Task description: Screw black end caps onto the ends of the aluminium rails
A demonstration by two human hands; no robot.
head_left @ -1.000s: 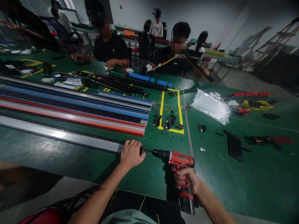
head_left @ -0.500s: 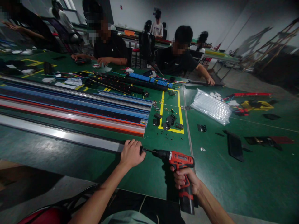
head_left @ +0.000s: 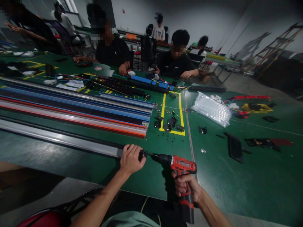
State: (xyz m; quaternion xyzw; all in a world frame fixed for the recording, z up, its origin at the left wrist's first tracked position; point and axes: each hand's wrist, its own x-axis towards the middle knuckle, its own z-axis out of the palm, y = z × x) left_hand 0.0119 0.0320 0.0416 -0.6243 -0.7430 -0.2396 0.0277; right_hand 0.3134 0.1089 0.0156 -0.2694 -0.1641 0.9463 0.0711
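Note:
A red and black cordless drill (head_left: 183,165) is held by its grip in my right hand (head_left: 189,186), its chuck aimed left. Its bit reaches the black end of a long silver metal profile (head_left: 71,140), though exact contact is too small to make out. My left hand (head_left: 132,159) wraps around that end, fingers closed over the top and hiding part of it. The profile lies along the near side of the green table (head_left: 217,189). Small dark screws (head_left: 168,138) and black brackets (head_left: 172,121) lie beyond the drill.
Orange- and blue-edged profiles (head_left: 94,121) lie behind the silver one. To the right are a clear plastic bag of tubes (head_left: 211,108), a black flat piece (head_left: 234,148) and red and yellow parts. Blue socket strips (head_left: 151,81) run across the far side, where co-workers (head_left: 176,63) sit.
My hands, the drill and the profile end shift slightly, and the chuck sits a little nearer the profile. Across the table, a co-worker's hand has left a dark bar; another co-worker's hand has moved right.

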